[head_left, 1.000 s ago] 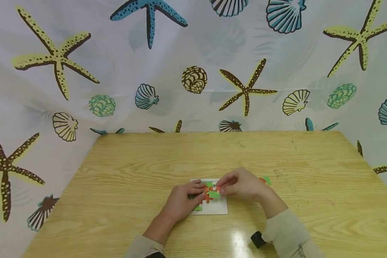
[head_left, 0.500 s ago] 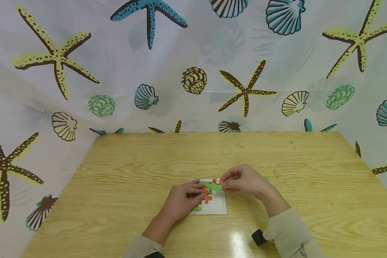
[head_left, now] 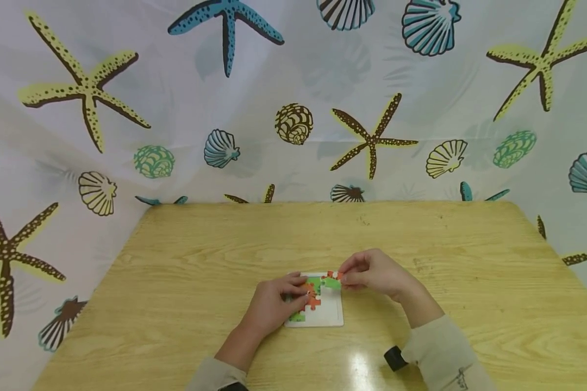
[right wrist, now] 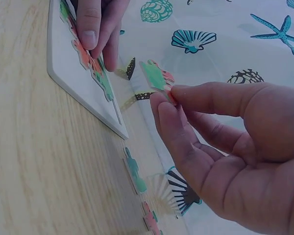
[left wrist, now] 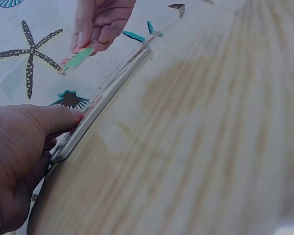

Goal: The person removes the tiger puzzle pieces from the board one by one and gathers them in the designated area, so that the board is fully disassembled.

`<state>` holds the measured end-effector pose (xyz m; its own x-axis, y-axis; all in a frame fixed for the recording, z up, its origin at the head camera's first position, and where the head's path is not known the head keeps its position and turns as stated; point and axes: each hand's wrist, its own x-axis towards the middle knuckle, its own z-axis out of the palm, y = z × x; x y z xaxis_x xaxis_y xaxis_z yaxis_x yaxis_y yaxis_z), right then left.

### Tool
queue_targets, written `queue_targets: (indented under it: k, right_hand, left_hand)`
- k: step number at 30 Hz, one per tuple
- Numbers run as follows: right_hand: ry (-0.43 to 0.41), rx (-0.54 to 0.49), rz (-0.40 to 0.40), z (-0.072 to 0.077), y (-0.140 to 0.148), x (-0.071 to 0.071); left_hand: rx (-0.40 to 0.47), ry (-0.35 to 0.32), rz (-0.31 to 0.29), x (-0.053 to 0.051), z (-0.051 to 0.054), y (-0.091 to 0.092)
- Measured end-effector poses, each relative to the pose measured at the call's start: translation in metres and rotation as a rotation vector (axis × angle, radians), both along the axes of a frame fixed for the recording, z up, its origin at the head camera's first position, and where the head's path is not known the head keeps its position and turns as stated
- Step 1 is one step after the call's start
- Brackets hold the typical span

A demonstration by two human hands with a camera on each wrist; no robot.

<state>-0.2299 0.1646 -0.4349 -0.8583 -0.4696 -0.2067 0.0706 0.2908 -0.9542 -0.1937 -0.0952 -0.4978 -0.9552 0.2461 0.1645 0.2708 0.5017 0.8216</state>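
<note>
A white puzzle board (head_left: 330,314) lies flat on the table, its left and upper parts covered with orange and green jigsaw pieces (head_left: 313,300). My left hand (head_left: 273,305) rests over the board's left side, thumb and extended fingers touching the fitted pieces. Between thumb and fingertips, my right hand (head_left: 379,276) pinches a green and orange jigsaw piece (right wrist: 156,76). That piece is held tilted above the board's upper right corner, apart from the surface, as the right wrist view shows. Some fitted pieces are hidden under the left hand.
Two loose puzzle pieces, one mostly green (right wrist: 134,170) and one orange (right wrist: 151,218), lie on the wooden table (head_left: 200,244) beyond the board; in the head view the right hand hides them. A curtain (head_left: 254,98) printed with shells and starfish hangs behind the table.
My right hand has drawn up and slightly right with the puzzle piece, uncovering the board's bare middle. The left hand has stayed nearly in place.
</note>
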Motion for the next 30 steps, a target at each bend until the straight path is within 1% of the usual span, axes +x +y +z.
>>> queue_targets:
  k: [4,11,22,28,30]
  right_hand:
    - [-0.002,0.017,-0.009,0.0,0.002,0.0]
    - [-0.02,0.016,-0.01,0.0,0.005,-0.001]
    - [-0.005,0.031,-0.018,0.002,0.011,-0.004]
    - [-0.01,0.028,-0.034,0.004,0.014,-0.003]
    - [-0.021,0.03,-0.042,0.003,0.014,-0.002]
  left_hand:
    - [-0.003,-0.002,0.002,0.001,-0.001,-0.001]
    - [-0.014,-0.006,0.014,0.001,-0.003,-0.002]
    - [0.054,-0.049,0.023,0.0,-0.003,-0.003]
    - [0.071,-0.073,0.031,-0.001,-0.005,-0.003]
    - [0.074,-0.083,0.033,0.0,-0.007,-0.003]
